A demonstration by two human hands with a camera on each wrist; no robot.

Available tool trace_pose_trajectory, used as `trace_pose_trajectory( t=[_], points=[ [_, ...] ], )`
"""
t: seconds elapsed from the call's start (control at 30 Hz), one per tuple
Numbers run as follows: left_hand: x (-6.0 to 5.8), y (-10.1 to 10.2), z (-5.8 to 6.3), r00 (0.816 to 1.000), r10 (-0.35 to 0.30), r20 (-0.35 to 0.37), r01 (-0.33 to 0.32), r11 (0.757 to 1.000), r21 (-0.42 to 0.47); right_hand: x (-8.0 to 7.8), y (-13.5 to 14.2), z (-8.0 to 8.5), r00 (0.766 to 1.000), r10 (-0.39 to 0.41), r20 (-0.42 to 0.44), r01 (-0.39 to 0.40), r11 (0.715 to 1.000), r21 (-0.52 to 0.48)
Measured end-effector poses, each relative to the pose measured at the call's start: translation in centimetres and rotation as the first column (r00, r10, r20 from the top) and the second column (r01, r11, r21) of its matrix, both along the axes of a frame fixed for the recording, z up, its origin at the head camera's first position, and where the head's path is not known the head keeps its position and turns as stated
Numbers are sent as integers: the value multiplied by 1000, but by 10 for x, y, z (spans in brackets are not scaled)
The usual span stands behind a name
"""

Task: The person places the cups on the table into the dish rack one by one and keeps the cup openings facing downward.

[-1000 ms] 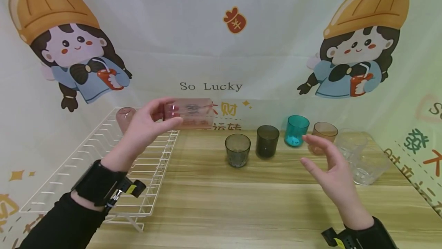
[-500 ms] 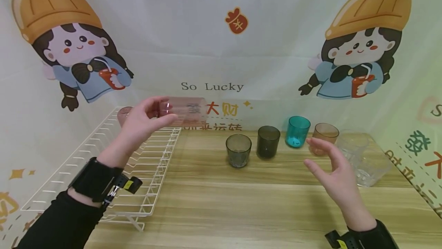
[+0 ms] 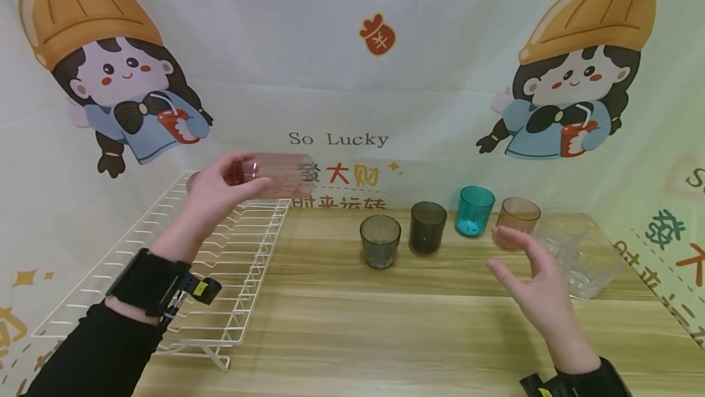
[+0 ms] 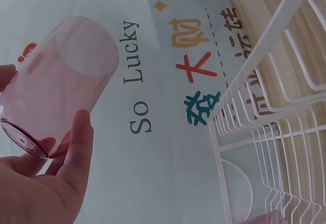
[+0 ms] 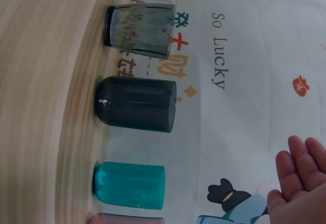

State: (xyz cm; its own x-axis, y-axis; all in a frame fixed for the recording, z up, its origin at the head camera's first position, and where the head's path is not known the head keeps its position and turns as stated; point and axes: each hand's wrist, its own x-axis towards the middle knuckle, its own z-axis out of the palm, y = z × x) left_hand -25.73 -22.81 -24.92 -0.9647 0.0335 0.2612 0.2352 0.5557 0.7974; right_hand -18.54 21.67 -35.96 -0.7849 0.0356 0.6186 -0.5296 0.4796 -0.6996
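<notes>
My left hand (image 3: pixel 212 195) holds a clear pink cup (image 3: pixel 283 175) by its base end. The cup lies on its side in the air, mouth to the right, above the far end of the white wire rack (image 3: pixel 265 274). In the left wrist view, fingers and thumb curl around the base of the cup (image 4: pixel 66 66). Another pink cup (image 4: pixel 267 218) sits on the rack, mostly hidden by my hand in the head view. My right hand (image 3: pixel 537 287) hovers over the table with thumb and fingers apart, holding nothing, in front of an amber cup (image 3: pixel 519 213).
Along the back of the wooden table (image 3: pixel 385 336) stand a ribbed grey tumbler (image 3: pixel 380 241), a dark grey cup (image 3: pixel 427 229) and a teal cup (image 3: pixel 474 211). Clear glassware (image 3: pixel 592 271) stands at the right, partly behind my right hand. A printed cloth (image 3: pixel 440 79) hangs behind.
My left hand has moved left with the pink cup, further over the rack, covering more of the other pink cup. My right hand has barely shifted.
</notes>
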Motion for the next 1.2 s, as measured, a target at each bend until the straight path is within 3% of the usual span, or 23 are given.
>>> trace_pose_trajectory(
  t=[0.27, 0.53, 0.8, 1.2],
  points=[
    [-8, -8, -6, 997, 76, 4, -76, 996, -35, 0, 5, -13, 994, -27, 102, 26, 1000, 15],
    [-15, -19, -9, 993, 113, 32, -111, 992, -58, -1, 11, -21, 986, -42, 159, 36, 999, 41],
    [-22, -26, -11, 989, 143, 42, -141, 989, -45, -1, 14, -24, 985, -34, 167, 24, 998, 58],
    [-37, -34, -20, 980, 199, 25, -197, 978, -75, -1, 20, -31, 987, -91, 132, 71, 987, 147]
  ],
)
